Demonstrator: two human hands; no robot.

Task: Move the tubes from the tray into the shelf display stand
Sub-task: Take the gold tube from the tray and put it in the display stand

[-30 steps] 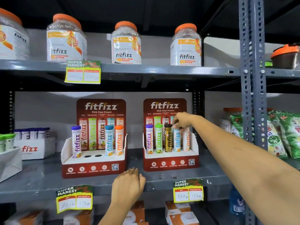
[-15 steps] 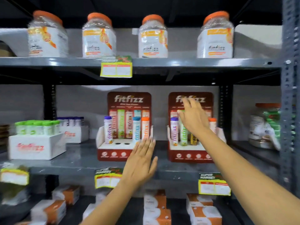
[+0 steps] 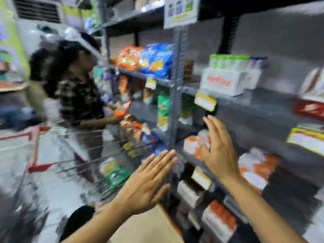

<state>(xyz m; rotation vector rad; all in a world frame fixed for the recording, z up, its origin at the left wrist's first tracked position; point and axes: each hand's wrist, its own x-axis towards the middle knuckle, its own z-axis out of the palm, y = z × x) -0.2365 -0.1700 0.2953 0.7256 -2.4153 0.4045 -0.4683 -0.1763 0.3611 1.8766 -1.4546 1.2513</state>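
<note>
Grey steel shelving (image 3: 175, 95) fills the right side, heavily motion-blurred. Left hand (image 3: 149, 181) and right hand (image 3: 217, 149) both hang in front of it, fingers spread flat, holding nothing.

Task items: a white tray (image 3: 226, 81) of green-capped tubes (image 3: 228, 61) sits on the middle shelf, upper right, well apart from both hands. Display stand (image 3: 310, 102), red base, only partly in frame at the right edge; can't tell which slots are free.

Risks, as a guess: view is swung away from stand and tray, so a reach made now goes blind and could knock the tubes over in the tray. A wire trolley (image 3: 108, 160) stands close at lower left and another person (image 3: 77, 95) works the next bay, so a wide arm swing or step could hit either.

Writing: red lettering on the tray front, too smeared to read. Yellow-edged price tags (image 3: 205, 101) on the shelf lips unreadable. Snack bags (image 3: 149, 58), orange and blue, brands not legible.
</note>
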